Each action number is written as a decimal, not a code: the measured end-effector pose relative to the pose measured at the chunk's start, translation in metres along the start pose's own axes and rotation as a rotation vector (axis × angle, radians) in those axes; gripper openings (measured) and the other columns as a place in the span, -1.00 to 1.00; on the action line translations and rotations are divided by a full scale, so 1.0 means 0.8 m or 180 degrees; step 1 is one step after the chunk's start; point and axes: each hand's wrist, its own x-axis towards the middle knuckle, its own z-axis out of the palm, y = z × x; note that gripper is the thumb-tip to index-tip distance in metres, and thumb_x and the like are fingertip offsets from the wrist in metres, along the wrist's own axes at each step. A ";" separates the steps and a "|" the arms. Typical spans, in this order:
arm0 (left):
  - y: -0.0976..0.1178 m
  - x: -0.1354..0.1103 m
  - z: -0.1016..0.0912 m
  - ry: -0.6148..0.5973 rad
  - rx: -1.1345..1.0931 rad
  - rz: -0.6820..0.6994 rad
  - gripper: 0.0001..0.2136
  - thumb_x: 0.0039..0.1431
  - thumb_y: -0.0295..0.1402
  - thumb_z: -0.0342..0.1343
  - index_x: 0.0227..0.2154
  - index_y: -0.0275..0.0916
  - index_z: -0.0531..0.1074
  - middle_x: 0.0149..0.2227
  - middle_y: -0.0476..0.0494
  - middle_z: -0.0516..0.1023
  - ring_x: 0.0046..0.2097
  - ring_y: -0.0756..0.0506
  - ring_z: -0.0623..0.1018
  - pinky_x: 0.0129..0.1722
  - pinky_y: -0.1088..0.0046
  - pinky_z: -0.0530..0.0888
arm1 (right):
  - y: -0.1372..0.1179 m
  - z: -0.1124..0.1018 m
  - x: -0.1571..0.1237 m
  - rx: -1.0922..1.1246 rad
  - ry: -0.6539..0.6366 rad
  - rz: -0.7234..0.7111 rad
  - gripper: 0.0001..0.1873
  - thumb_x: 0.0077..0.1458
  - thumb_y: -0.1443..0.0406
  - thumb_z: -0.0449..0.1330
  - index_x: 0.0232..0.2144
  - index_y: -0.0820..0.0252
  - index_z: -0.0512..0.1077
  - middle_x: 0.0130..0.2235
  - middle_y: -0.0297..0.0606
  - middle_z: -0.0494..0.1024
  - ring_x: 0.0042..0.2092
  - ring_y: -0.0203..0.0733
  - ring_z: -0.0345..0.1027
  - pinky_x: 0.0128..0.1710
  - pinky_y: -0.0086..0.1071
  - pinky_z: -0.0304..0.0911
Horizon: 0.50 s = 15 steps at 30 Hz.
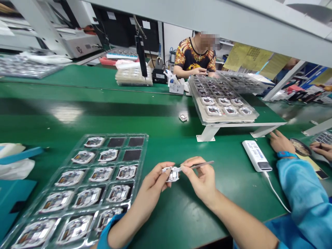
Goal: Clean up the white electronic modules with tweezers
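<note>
My left hand (pixel 153 181) pinches a small white electronic part (pixel 172 174) above the green bench, fingers closed round it. My right hand (pixel 201 178) grips metal tweezers (pixel 201 165) whose tips touch the part. To my left lies a clear plastic tray (pixel 141 152) with several of the same parts in its pockets; three pockets at its far end show only dark bottoms.
A loose part (pixel 183 117) lies mid-bench. A raised white stand (pixel 233 127) carries stacked trays (pixel 223 103) of parts. A white power bank (pixel 256 155) with a cable lies at right, beside a neighbour's blue-sleeved arm (pixel 303 186). Another person (pixel 195 57) sits opposite.
</note>
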 end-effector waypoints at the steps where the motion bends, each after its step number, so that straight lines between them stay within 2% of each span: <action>1: 0.001 -0.001 0.000 -0.0016 -0.0064 -0.0030 -0.68 0.11 -0.12 0.19 -0.21 -0.26 0.51 -0.51 0.00 0.47 -0.44 -0.04 0.40 -0.44 0.45 0.31 | 0.000 -0.001 0.001 0.0032 0.0054 0.0011 -0.97 0.11 0.30 0.32 -0.36 0.10 0.52 -0.34 -0.25 0.62 -0.28 -0.15 0.54 -0.25 -0.27 0.44; 4: 0.005 -0.002 0.000 -0.0076 -0.0236 -0.0063 -0.68 0.13 -0.11 0.16 -0.23 -0.28 0.52 -0.48 -0.05 0.50 -0.42 -0.07 0.42 -0.44 0.44 0.31 | 0.000 -0.001 0.003 0.0242 0.0111 0.0120 -0.95 0.09 0.30 0.33 -0.38 0.10 0.51 -0.35 -0.27 0.61 -0.30 -0.17 0.53 -0.28 -0.30 0.45; 11: 0.005 -0.003 0.001 -0.0174 -0.0149 0.0011 -0.70 0.15 -0.12 0.17 -0.26 -0.28 0.53 -0.49 -0.06 0.49 -0.44 -0.06 0.40 -0.46 0.43 0.31 | 0.003 0.002 0.004 0.0285 -0.0243 0.0337 -0.91 0.07 0.25 0.33 -0.39 0.10 0.49 -0.37 -0.27 0.64 -0.31 -0.14 0.54 -0.27 -0.27 0.43; 15: 0.005 -0.003 0.001 -0.0201 -0.0010 0.0030 -0.73 0.17 -0.14 0.15 -0.27 -0.27 0.52 -0.53 -0.01 0.47 -0.47 -0.04 0.37 -0.46 0.44 0.29 | 0.002 0.002 0.007 0.0354 -0.0178 0.0649 -0.88 0.04 0.24 0.35 -0.44 0.11 0.49 -0.46 -0.33 0.60 -0.41 -0.20 0.49 -0.35 -0.33 0.41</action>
